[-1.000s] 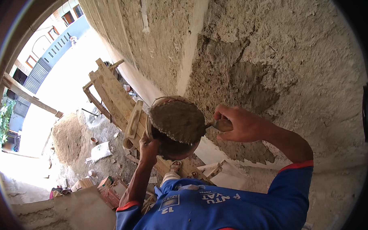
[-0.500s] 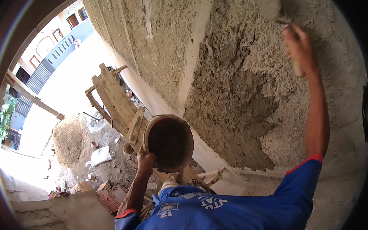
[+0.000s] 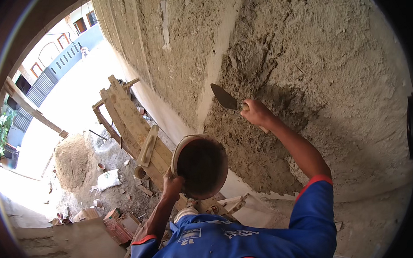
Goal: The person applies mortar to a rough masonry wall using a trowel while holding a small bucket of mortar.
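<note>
A round bucket (image 3: 200,167), dark inside, hangs in front of me with my left hand (image 3: 173,183) closed on its left rim. My right hand (image 3: 257,113) grips the wooden handle of a pointed trowel (image 3: 224,97). The trowel's blade points up and left, in front of the wall, near a pale vertical strip; whether it touches the wall I cannot tell. Rough mortar covers the wall (image 3: 341,79), with a darker, wet-looking patch (image 3: 283,108) around and below my right hand. How full the bucket is stays hidden in its dark inside.
Below runs a plank scaffold (image 3: 128,113) with a long wooden float (image 3: 148,145) lying on it. A small pot (image 3: 140,172) stands beside the float. Farther down are a sand heap (image 3: 74,158), a white sack (image 3: 109,180) and stacked red tiles or bricks (image 3: 122,228).
My right hand has swung the trowel from the upper right of the wall down and left toward the pale strip. The bucket in my left hand has shifted slightly right and down.
</note>
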Demonstrator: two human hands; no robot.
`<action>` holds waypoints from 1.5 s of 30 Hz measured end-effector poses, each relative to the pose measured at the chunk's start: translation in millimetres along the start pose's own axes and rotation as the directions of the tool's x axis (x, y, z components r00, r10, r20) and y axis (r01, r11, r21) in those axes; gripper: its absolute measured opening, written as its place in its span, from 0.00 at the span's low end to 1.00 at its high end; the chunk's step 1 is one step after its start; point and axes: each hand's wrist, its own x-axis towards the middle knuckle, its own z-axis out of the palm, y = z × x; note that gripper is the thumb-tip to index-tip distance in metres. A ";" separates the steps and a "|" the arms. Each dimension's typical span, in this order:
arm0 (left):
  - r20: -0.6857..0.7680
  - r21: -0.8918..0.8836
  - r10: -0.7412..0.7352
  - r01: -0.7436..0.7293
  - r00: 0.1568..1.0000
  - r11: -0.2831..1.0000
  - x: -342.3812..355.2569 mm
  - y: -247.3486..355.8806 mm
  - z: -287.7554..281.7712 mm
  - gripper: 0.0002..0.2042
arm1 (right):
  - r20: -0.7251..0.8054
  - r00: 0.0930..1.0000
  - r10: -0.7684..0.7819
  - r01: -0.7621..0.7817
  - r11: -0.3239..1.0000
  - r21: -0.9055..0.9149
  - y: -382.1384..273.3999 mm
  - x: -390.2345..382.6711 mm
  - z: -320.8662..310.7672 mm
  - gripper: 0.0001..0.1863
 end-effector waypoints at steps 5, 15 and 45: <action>-0.053 -0.008 -0.066 0.066 0.996 0.998 -9.5 -14.1 -17.0 0.23 | -0.141 0.980 0.143 -0.153 0.987 -0.059 11.2 52.7 -16.4 0.18; -0.137 -0.015 -0.025 0.023 0.990 1.000 -4.8 -40.7 -64.1 0.25 | -0.223 0.968 0.116 -0.118 0.993 0.006 -6.1 -24.6 -112.0 0.16; -0.197 -0.086 -0.088 0.072 0.976 0.994 -26.3 -75.9 -70.3 0.25 | -0.768 0.639 -0.041 0.601 0.650 0.466 23.0 -102.4 -172.7 0.18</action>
